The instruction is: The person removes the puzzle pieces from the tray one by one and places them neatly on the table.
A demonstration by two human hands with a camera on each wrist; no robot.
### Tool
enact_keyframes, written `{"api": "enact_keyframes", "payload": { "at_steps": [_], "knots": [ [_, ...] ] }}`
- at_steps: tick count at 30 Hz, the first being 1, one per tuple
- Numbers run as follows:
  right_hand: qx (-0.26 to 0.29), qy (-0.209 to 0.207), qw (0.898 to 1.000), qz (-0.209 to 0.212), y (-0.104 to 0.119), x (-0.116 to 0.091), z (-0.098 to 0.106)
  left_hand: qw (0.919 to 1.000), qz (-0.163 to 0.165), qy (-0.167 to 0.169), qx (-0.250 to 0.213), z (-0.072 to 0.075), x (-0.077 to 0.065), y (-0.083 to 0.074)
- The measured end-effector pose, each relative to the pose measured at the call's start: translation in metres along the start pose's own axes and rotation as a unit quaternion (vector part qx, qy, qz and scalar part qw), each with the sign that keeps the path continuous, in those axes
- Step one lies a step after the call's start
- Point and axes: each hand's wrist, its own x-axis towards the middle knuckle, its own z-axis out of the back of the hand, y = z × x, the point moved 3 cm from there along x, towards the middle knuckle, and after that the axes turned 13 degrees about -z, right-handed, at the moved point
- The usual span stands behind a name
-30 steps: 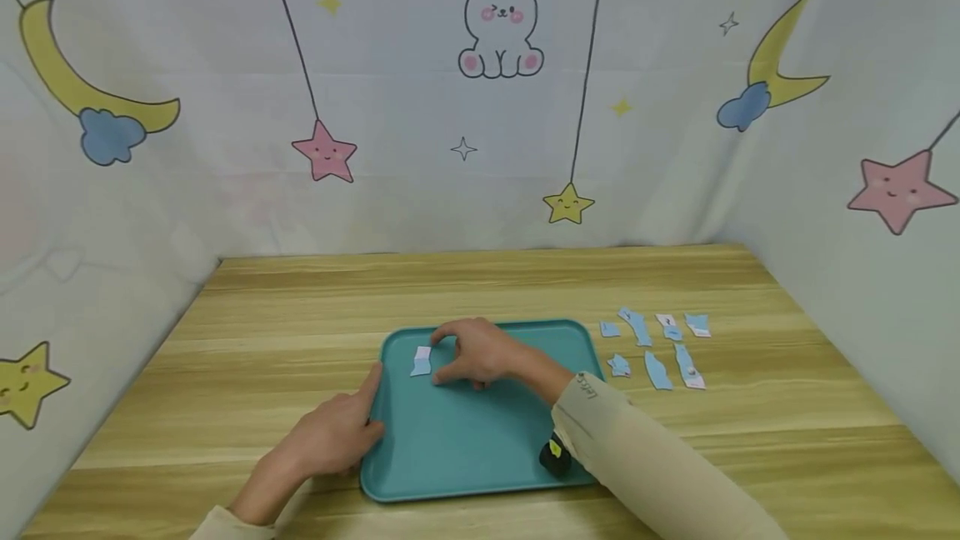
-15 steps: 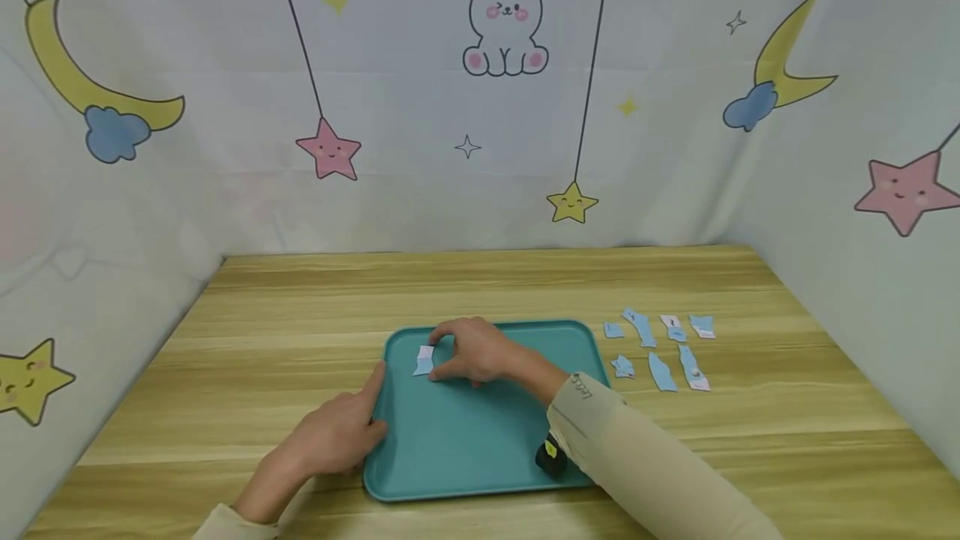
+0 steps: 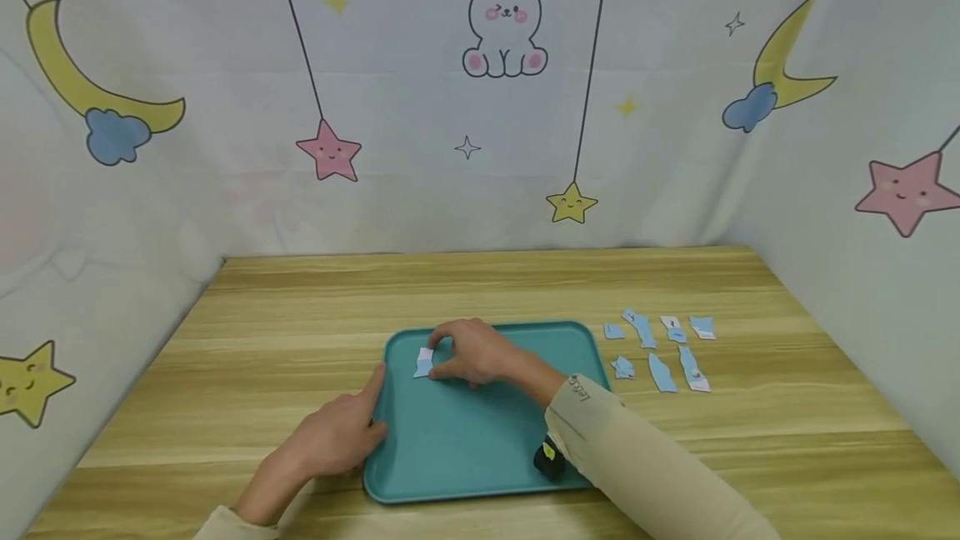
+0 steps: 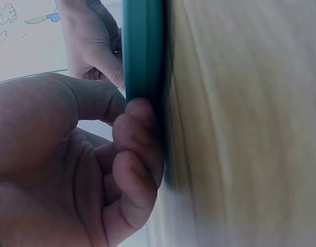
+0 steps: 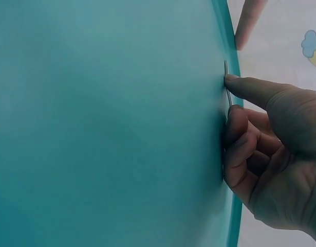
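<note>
A small pale-blue and pinkish-white puzzle piece (image 3: 423,362) lies at the upper left of a teal tray (image 3: 457,440). My right hand (image 3: 476,352) reaches over the tray and holds this piece between thumb and index finger, at its far and near ends. In the right wrist view the puzzle piece (image 5: 227,87) shows edge-on as a thin grey line under the thumb; the other fingers are curled against the tray. My left hand (image 3: 341,432) grips the tray's left edge, its index finger stretched along the rim. The left wrist view shows curled fingers (image 4: 134,177) at the tray's side.
Several more blue and white puzzle pieces (image 3: 660,372) lie spread on the wooden table (image 3: 787,407), right of the tray. A black item (image 3: 550,458) with a yellow-green mark sits by my right sleeve, over the tray's lower right. A printed curtain (image 3: 420,107) surrounds the table.
The right thumb has come in against the piece's near right corner. The left hand keeps its place at the tray, and the whole view has shifted slightly.
</note>
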Motion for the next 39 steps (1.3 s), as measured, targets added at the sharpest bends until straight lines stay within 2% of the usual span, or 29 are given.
{"api": "enact_keyframes", "payload": {
  "at_steps": [11, 26, 39],
  "knots": [
    [0.014, 0.007, 1.000, 0.009, 0.001, -0.001, -0.001, 0.9995, 0.022, -0.022, 0.007, 0.002, -0.003, -0.015],
    [0.033, 0.006, 0.999, 0.018, -0.002, -0.004, 0.001, 0.9996, 0.020, -0.018, -0.003, 0.003, -0.003, -0.014],
    [0.041, 0.012, 0.998, 0.044, -0.010, -0.009, 0.007, 0.9997, 0.018, -0.013, -0.009, 0.002, -0.003, -0.011]
  ]
}}
